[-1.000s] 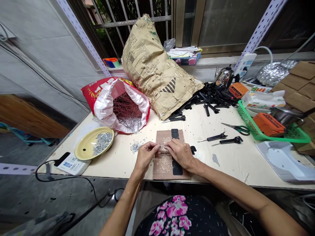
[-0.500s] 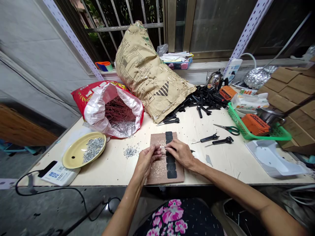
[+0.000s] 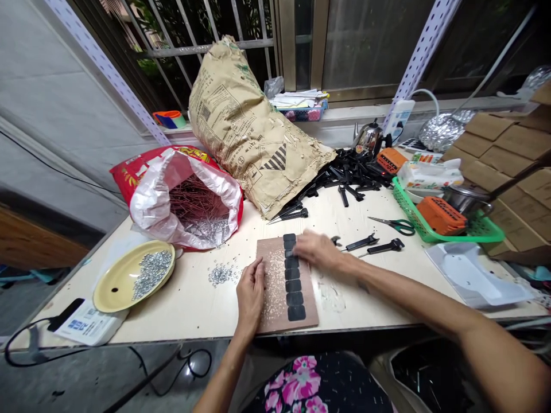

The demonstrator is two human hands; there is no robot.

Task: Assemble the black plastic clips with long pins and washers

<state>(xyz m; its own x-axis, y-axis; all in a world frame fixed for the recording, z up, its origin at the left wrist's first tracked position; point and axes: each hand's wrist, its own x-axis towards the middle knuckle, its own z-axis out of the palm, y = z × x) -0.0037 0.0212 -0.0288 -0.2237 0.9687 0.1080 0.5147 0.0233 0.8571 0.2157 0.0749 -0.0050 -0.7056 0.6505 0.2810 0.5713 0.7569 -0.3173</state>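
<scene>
A brown board (image 3: 275, 272) with a column of black pads (image 3: 293, 284) lies on the table in front of me. My left hand (image 3: 251, 295) rests on the board's left edge, fingers close together, and I cannot see anything in them. My right hand (image 3: 315, 250) is blurred at the board's upper right, near the top pads; I cannot make out its fingers. A small heap of silver bits (image 3: 219, 274) lies left of the board.
A yellow plate (image 3: 112, 284) of silver bits stands at left. Behind it a red-and-white bag (image 3: 148, 206) holds metal pins, beside a brown paper sack (image 3: 245, 126). Black tools (image 3: 379, 246), scissors (image 3: 394, 225), a green basket (image 3: 488, 234) and cardboard boxes (image 3: 508, 143) fill the right.
Both hands were pinched together over the board on a thin pin. Now they are apart: the left has dropped to the board's left edge, the right has swung up and right.
</scene>
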